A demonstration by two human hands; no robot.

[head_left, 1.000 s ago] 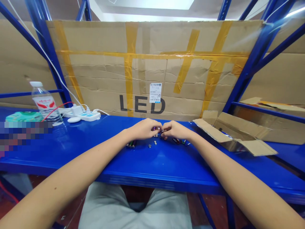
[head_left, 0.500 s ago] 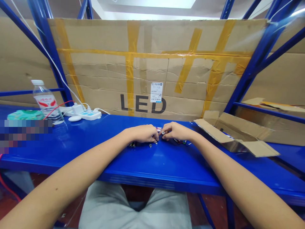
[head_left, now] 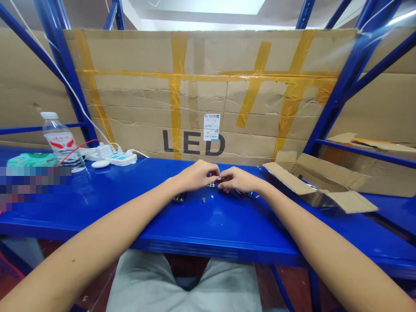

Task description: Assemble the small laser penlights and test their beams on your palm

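My left hand (head_left: 199, 175) and my right hand (head_left: 238, 179) meet over the blue table, fingertips almost touching. A small silvery round piece (head_left: 219, 178) shows at the fingertips, pinched by my right hand. My left thumb and fingers close in a pinch beside it; anything between them is too small to make out. Several tiny shiny metal pieces (head_left: 211, 185) lie beneath the hands. Nearer the front edge are two loose metal bits, one round (head_left: 212, 196) and one irregular (head_left: 203, 199). Dark slim cylinders (head_left: 179, 198) rest below my left wrist, and thin coloured parts (head_left: 247, 194) beside my right wrist.
An open cardboard box (head_left: 308, 177) stands to the right on the blue table (head_left: 221, 225). At the left are a water bottle (head_left: 63, 143), a green packet (head_left: 32, 160) and a white power strip (head_left: 121, 158) with cables. A large taped carton (head_left: 139, 104) forms the back.
My left hand has lifted from the tabletop and moved up to my right fingertips, uncovering the metal bits in front. My right hand keeps its small round piece and has barely shifted.
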